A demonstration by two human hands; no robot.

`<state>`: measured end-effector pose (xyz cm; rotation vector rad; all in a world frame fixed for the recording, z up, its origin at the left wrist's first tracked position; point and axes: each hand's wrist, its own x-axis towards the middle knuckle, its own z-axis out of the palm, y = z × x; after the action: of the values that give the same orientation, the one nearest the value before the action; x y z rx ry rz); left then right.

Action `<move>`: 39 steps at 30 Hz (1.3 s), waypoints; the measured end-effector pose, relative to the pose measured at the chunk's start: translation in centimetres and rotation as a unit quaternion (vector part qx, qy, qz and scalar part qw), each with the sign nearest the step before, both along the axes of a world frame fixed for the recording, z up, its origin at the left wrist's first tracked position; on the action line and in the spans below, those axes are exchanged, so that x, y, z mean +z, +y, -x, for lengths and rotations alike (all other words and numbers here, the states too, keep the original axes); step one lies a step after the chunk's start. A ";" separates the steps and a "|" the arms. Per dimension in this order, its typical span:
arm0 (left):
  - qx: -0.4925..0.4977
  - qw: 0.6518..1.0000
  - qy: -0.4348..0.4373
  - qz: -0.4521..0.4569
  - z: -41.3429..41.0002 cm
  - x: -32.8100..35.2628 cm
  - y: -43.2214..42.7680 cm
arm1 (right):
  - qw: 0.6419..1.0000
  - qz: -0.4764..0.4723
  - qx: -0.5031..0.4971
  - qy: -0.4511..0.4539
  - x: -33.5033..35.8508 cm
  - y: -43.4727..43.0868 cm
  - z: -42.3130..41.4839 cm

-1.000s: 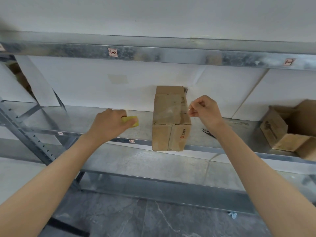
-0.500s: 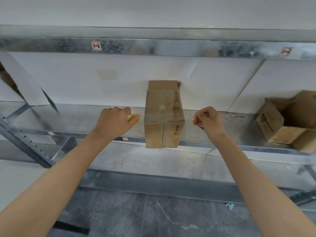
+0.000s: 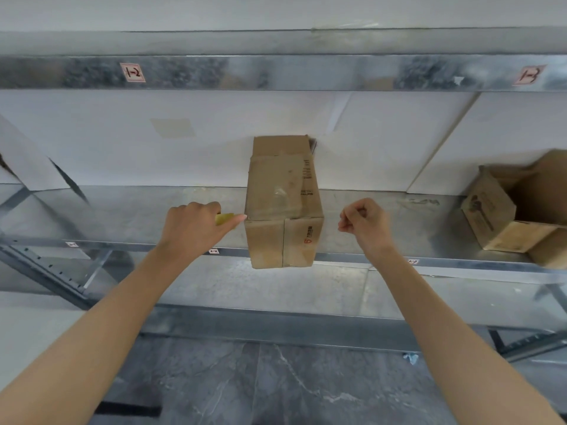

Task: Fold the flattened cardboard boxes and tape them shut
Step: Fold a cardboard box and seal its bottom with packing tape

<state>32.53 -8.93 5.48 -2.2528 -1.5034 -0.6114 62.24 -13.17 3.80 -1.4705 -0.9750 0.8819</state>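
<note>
Left hand (image 3: 190, 228) grips yellow object (image 3: 224, 218) by taped box (image 3: 283, 207); right hand (image 3: 365, 223) fisted (1 open carton (image 3: 491, 216) rightward).

— Where did the view look from?
— The person's head: wide-angle, facing forward and down at the shelf (image 3: 129, 216), near enough that the left hand (image 3: 193, 228) and right hand (image 3: 365, 223) hung over it, forearms entering from the bottom corners.

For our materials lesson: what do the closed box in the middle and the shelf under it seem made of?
The closed box: matt brown cardboard, judging by creased folded flaps; a glossy strip on top looks like clear tape. The shelf: probably galvanised steel, grey, with mottled sheen and dull reflections.
</note>
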 end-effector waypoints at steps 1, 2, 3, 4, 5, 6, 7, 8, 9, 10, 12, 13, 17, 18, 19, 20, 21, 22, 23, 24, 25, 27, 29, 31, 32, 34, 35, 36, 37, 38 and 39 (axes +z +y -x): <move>0.000 1.000 -0.008 0.002 -0.2 -0.3 0.0 | 1.000 0.006 -0.001 -0.003 -0.4 0.2 0.1; 0.001 1.000 -0.017 0.005 -0.3 -0.5 0.0 | 1.000 0.013 0.000 -0.007 -0.8 0.4 0.4; 0.001 1.000 -0.025 0.008 -0.4 -0.8 0.0 | 1.000 0.019 0.003 -0.011 -1.2 0.6 0.7; 0.001 0.999 -0.033 0.013 -0.4 -1.0 0.1 | 1.000 0.024 0.008 -0.013 -1.6 0.8 1.2; 0.002 0.999 -0.042 0.016 -0.5 -1.2 0.0 | 0.999 0.028 0.012 -0.014 -2.0 1.0 1.8; 0.004 0.998 -0.051 0.021 -0.6 -1.5 0.0 | 0.999 0.034 0.016 -0.012 -2.4 1.2 2.5; 0.005 0.998 -0.060 0.026 -0.6 -1.7 -0.1 | 0.999 0.039 0.018 -0.010 -2.8 1.4 3.1; 0.005 0.997 -0.069 0.029 -0.7 -1.9 -0.1 | 0.999 0.045 0.016 -0.006 -3.2 1.6 3.6; 0.005 0.996 -0.079 0.032 -0.7 -2.2 -0.2 | 0.999 0.051 0.014 0.001 -3.5 1.8 3.9; 0.006 0.996 -0.087 0.037 -0.8 -2.5 -0.2 | 0.998 0.056 0.012 0.011 -3.7 1.9 4.2; 0.006 0.994 -0.099 0.041 -0.8 -2.6 -0.3 | 0.997 0.070 0.012 0.026 -4.0 2.2 4.3; 0.005 0.994 -0.104 0.041 -0.9 -2.5 -0.3 | 0.996 0.081 0.014 0.029 -4.2 2.4 4.3; 0.006 0.991 -0.116 0.064 -1.0 -2.3 -0.5 | 0.987 0.149 0.047 -0.027 -5.5 2.4 3.8; 0.008 0.990 -0.118 0.071 -1.0 -2.4 -0.6 | 0.986 0.151 0.045 -0.047 -5.6 2.5 3.6; 0.009 0.990 -0.120 0.080 -1.1 -2.4 -0.6 | 0.988 0.141 0.031 -0.058 -5.3 2.6 3.3; 0.010 0.989 -0.121 0.085 -1.2 -2.4 -0.7 | 0.991 0.119 0.010 -0.060 -4.6 2.9 3.1; 0.009 0.988 -0.123 0.089 -1.5 -2.4 -0.7 | 0.994 0.094 -0.014 -0.055 -3.5 3.1 2.9; 0.007 0.988 -0.125 0.092 -1.7 -2.3 -0.8 | 0.996 0.069 -0.034 -0.047 -2.3 3.3 2.8; 0.003 0.988 -0.126 0.094 -2.1 -2.2 -0.9 | 0.997 0.046 -0.047 -0.040 -1.1 3.3 2.7; -0.002 0.987 -0.128 0.097 -2.4 -2.1 -1.0 | 0.997 0.031 -0.049 -0.041 0.0 3.3 2.6; -0.008 0.987 -0.128 0.101 -2.9 -2.0 -1.2 | 0.998 0.026 -0.039 -0.052 1.0 3.2 2.7; -0.022 0.986 -0.131 0.105 -3.8 -1.9 -1.5 | 0.994 0.046 0.001 -0.102 2.2 2.9 2.7; -0.028 0.985 -0.135 0.103 -4.9 -1.8 -1.8 | 0.979 0.083 0.018 -0.185 2.7 2.9 2.8; -0.029 0.985 -0.133 0.106 -5.7 -1.7 -2.1 | 0.950 0.108 0.005 -0.294 2.6 2.9 3.1; -0.026 0.985 -0.129 0.115 -5.8 -1.6 -2.2 | 0.933 0.113 -0.009 -0.341 2.4 3.0 3.2; -0.031 0.981 -0.123 0.147 -5.6 -1.5 -2.3 | 0.917 0.112 -0.027 -0.382 2.0 3.0 3.5; -0.041 0.976 -0.124 0.176 -5.2 -1.4 -2.3 | 0.917 0.109 -0.029 -0.382 1.9 3.1 3.5; -0.054 0.965 -0.133 0.217 -4.8 -1.2 -2.3 | 0.919 0.108 -0.026 -0.379 1.8 3.2 3.5; -0.067 0.950 -0.152 0.266 -4.3 -1.1 -2.4 | 0.919 0.106 -0.021 -0.379 1.8 3.3 3.5; -0.073 0.932 -0.172 0.309 -3.8 -1.1 -2.5 | 0.918 0.105 -0.015 -0.382 1.8 3.4 3.5; -0.075 0.918 -0.187 0.341 -3.5 -1.2 -2.6 | 0.916 0.104 -0.011 -0.387 1.8 3.4 3.6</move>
<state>36.07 -11.57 4.25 -2.9214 -1.9750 -0.6641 58.68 -9.77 5.64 -2.0738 -1.4599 0.3689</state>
